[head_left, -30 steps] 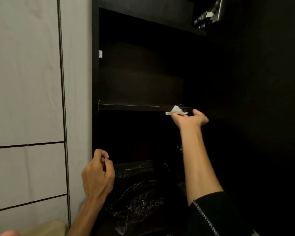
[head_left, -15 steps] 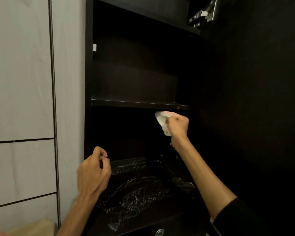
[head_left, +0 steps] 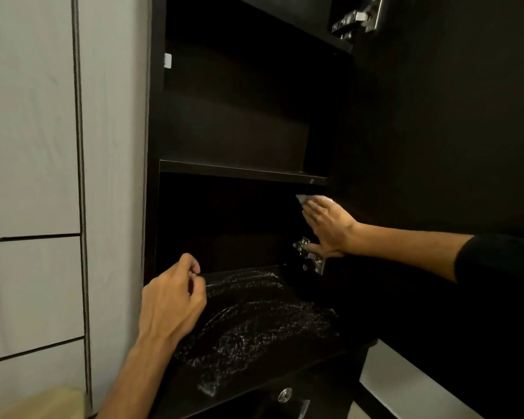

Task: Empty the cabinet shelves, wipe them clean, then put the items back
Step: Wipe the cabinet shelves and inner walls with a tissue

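Note:
The dark cabinet stands open, its upper shelf (head_left: 242, 173) bare. On the lower shelf lies a glossy black plastic sheet (head_left: 254, 322). My right hand (head_left: 327, 228) is flat, fingers straight, pressing a white cloth (head_left: 312, 199) against the cabinet's right inner wall just under the upper shelf; most of the cloth is hidden beneath the palm. My left hand (head_left: 171, 303) hovers loosely curled at the lower shelf's left front, holding nothing.
The open cabinet door (head_left: 451, 131) fills the right side, with metal hinges at the top (head_left: 357, 19) and beside my right thumb (head_left: 310, 257). Pale wall panels (head_left: 43, 176) lie to the left. A keyhole (head_left: 285, 395) sits in the drawer front below.
My right hand left the upper shelf's front edge, dropped beneath it with the cloth bunched in a fist, then opened flat against the right wall. The left hand hardly moved.

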